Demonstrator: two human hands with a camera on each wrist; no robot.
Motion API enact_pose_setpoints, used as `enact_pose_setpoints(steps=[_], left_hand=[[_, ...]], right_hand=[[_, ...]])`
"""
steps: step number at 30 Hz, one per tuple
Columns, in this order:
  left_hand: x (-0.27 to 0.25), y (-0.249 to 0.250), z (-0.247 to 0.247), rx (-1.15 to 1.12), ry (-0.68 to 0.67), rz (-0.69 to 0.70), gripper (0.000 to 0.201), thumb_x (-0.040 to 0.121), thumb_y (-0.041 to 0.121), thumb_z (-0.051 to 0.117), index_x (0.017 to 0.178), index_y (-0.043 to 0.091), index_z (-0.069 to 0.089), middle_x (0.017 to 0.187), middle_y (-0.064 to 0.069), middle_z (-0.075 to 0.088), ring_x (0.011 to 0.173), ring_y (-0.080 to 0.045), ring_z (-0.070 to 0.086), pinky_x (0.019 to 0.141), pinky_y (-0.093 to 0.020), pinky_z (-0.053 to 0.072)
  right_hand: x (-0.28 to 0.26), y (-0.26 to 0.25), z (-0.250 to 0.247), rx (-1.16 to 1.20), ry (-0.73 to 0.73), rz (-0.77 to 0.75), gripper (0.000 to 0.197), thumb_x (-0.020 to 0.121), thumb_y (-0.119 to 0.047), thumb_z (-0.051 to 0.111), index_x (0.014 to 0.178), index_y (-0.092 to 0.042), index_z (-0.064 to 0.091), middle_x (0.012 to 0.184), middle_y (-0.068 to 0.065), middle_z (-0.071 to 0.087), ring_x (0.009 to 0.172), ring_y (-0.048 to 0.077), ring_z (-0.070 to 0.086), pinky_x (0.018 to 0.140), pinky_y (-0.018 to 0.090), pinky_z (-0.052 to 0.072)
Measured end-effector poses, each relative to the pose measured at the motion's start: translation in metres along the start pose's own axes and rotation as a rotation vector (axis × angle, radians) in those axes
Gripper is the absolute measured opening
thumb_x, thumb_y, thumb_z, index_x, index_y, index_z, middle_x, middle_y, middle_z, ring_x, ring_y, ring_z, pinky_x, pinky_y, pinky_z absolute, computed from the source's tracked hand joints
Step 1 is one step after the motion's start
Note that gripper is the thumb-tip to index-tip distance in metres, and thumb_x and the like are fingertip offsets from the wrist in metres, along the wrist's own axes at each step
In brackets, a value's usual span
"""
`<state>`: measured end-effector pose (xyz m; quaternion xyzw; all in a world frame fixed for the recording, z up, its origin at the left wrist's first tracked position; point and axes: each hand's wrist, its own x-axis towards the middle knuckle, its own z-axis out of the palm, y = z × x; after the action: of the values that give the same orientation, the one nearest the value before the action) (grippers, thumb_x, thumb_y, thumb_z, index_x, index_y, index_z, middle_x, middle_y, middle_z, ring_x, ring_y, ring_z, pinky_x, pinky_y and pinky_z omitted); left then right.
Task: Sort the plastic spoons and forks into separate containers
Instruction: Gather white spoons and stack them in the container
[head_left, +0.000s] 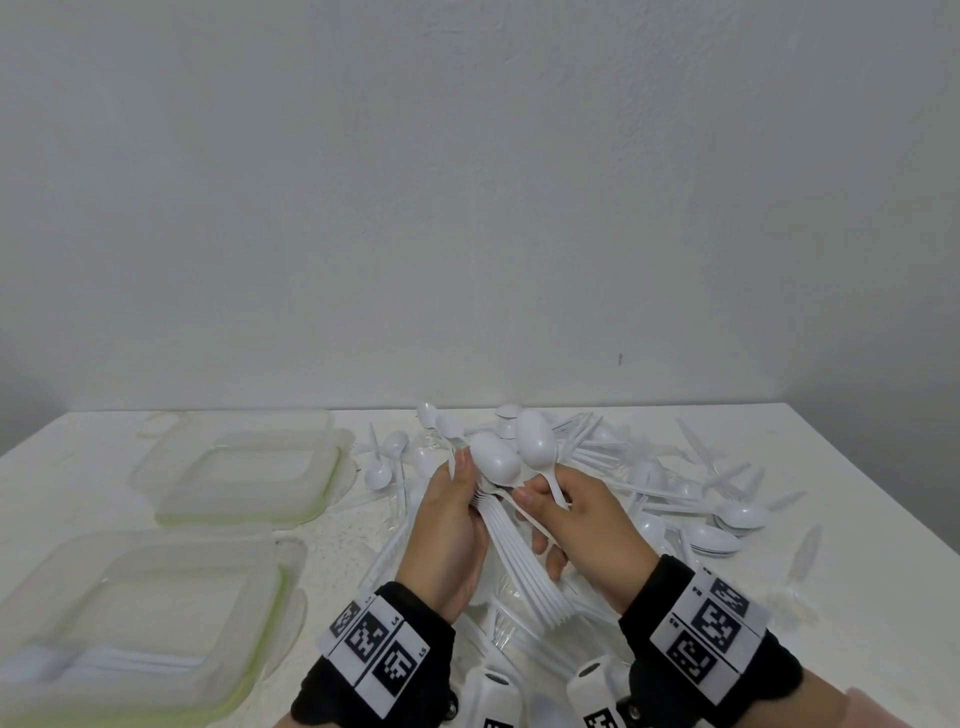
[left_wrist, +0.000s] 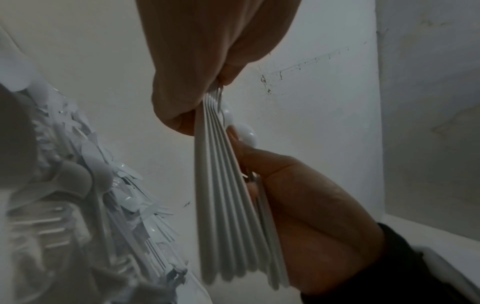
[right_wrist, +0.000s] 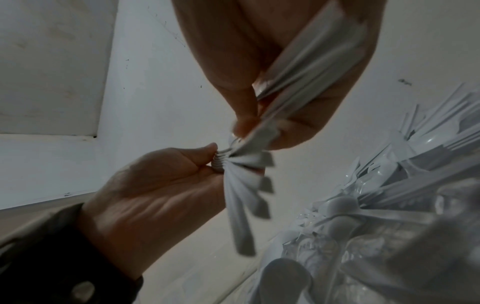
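Observation:
My left hand (head_left: 467, 483) grips a nested stack of white plastic spoons (head_left: 498, 462) just below the bowls, and the handles fan out towards me (left_wrist: 228, 205). My right hand (head_left: 545, 493) is pressed against the same stack and pinches more spoons, with one bowl (head_left: 537, 441) standing up above its fingers. The right wrist view shows several handles (right_wrist: 311, 61) lying across the right palm while the left thumb (right_wrist: 205, 150) clamps the stack. Both hands hover above a loose pile of spoons and forks (head_left: 649, 483).
Two clear containers with green-rimmed lids stand at the left of the white table (head_left: 332, 545). Nothing shows in the far one (head_left: 244, 467), and the near one (head_left: 140, 613) holds some white cutlery. The wall rises right behind the table. Crinkled clear plastic (head_left: 514, 639) lies under my wrists.

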<state>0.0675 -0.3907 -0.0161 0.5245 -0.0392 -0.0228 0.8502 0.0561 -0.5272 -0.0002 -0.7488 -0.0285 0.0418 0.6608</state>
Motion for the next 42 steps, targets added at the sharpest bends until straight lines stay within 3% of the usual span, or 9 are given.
enact_pose_setpoints(steps=[4,10,16,20,28,31,36,39,42], left_hand=[[0.007,0.001,-0.009,-0.031,0.036,0.006,0.04,0.104,0.032,0.03,0.122,0.007,0.056,0.11,-0.014,0.071,0.104,-0.02,0.068,0.084,-0.03,0.052],[0.006,0.001,-0.008,-0.005,0.055,-0.036,0.048,0.105,0.032,0.029,0.13,-0.001,0.052,0.121,-0.021,0.065,0.117,-0.03,0.062,0.104,-0.042,0.045],[0.008,-0.002,-0.009,0.049,0.08,-0.033,0.053,0.099,0.041,0.036,0.126,-0.002,0.052,0.117,-0.019,0.067,0.102,-0.022,0.069,0.076,-0.025,0.057],[0.008,-0.002,-0.006,0.074,0.1,-0.014,0.064,0.087,0.05,0.045,0.129,0.002,0.052,0.12,-0.017,0.066,0.109,-0.026,0.067,0.093,-0.039,0.052],[0.009,-0.005,-0.005,0.077,0.13,0.001,0.055,0.098,0.049,0.042,0.131,0.007,0.05,0.122,-0.022,0.063,0.113,-0.034,0.063,0.099,-0.049,0.049],[0.01,-0.006,-0.006,0.085,0.165,0.022,0.067,0.092,0.06,0.047,0.134,0.007,0.049,0.122,-0.024,0.062,0.113,-0.036,0.062,0.1,-0.052,0.048],[0.012,-0.011,-0.007,0.146,0.159,0.021,0.061,0.087,0.061,0.045,0.121,0.011,0.056,0.11,-0.015,0.067,0.102,-0.027,0.067,0.091,-0.044,0.053],[0.013,-0.01,-0.008,0.137,0.15,0.003,0.057,0.096,0.052,0.047,0.118,0.0,0.053,0.107,-0.018,0.068,0.098,-0.028,0.069,0.083,-0.041,0.055],[0.012,-0.007,-0.009,0.014,0.174,-0.007,0.045,0.096,0.043,0.05,0.114,0.001,0.05,0.086,-0.005,0.066,0.089,-0.018,0.068,0.078,-0.032,0.052]], right_hand=[[0.004,0.004,-0.009,-0.063,0.1,-0.043,0.008,0.094,-0.013,0.059,0.088,-0.01,0.063,0.075,0.004,0.069,0.063,0.016,0.063,0.063,0.037,0.056],[0.004,0.008,-0.007,-0.086,0.156,-0.102,0.009,0.088,-0.018,0.068,0.082,-0.015,0.074,0.061,-0.004,0.066,0.046,0.004,0.049,0.046,0.019,0.044],[0.006,0.01,-0.004,0.034,0.066,-0.046,0.013,0.089,-0.015,0.066,0.096,-0.017,0.077,0.076,0.01,0.073,0.063,0.019,0.061,0.059,0.027,0.054],[0.006,0.007,-0.004,0.157,0.001,0.019,0.017,0.089,-0.013,0.066,0.102,-0.018,0.075,0.087,0.011,0.075,0.079,0.029,0.072,0.065,0.037,0.059],[0.003,0.009,-0.001,0.163,-0.111,0.03,0.022,0.09,-0.014,0.064,0.11,-0.017,0.072,0.086,0.009,0.075,0.071,0.018,0.07,0.057,0.023,0.053],[0.001,0.011,-0.002,0.114,-0.2,0.037,0.022,0.091,-0.017,0.062,0.111,-0.01,0.071,0.096,0.02,0.072,0.087,0.034,0.071,0.073,0.038,0.059],[0.001,0.016,-0.003,0.123,-0.258,0.071,0.023,0.092,-0.015,0.062,0.107,0.002,0.068,0.093,0.024,0.071,0.085,0.046,0.068,0.072,0.044,0.059],[0.0,0.019,-0.001,0.076,-0.269,0.036,0.024,0.093,-0.018,0.06,0.112,-0.005,0.069,0.1,0.017,0.073,0.094,0.036,0.07,0.083,0.042,0.058],[0.002,0.018,-0.001,-0.001,-0.186,-0.04,0.025,0.094,-0.021,0.058,0.116,-0.026,0.068,0.102,-0.007,0.074,0.095,0.004,0.068,0.084,0.017,0.052]])
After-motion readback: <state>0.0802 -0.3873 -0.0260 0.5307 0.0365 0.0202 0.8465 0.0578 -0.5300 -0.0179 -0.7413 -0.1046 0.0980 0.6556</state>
